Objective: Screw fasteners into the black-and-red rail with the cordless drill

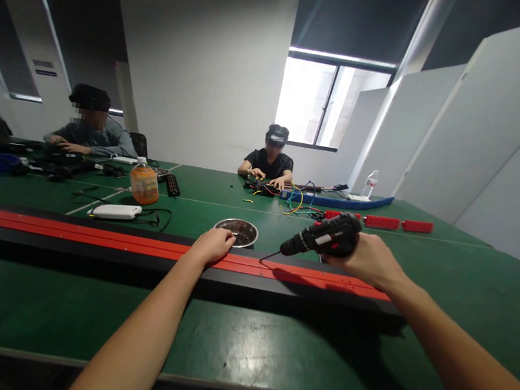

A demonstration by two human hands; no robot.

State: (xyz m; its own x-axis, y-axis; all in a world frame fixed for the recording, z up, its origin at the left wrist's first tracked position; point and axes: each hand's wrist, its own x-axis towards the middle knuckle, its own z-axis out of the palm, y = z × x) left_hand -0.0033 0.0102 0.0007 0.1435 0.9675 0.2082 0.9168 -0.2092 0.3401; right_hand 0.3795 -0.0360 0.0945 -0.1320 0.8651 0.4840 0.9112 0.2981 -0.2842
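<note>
My right hand [374, 259] is wrapped round the grip of a black cordless drill [324, 236]. Its long thin bit slants down to the left, and the tip meets or nearly meets the red face of a long black-edged rail [137, 242]. My left hand [213, 244] rests over the rail, left of the bit, with its fingers curled at the near rim of a round metal bowl [249, 235]. Small dark pieces lie in the bowl, too small to name. Whatever the left fingertips hold, if anything, is hidden.
Beyond the rail stand an orange-filled bottle [144, 184] and a white power adapter [115, 211] with a black cable. Red blocks [382, 222], a blue curved bar [336, 202] and coloured wires [294, 201] lie farther right. Two people sit working across the green table [221, 331].
</note>
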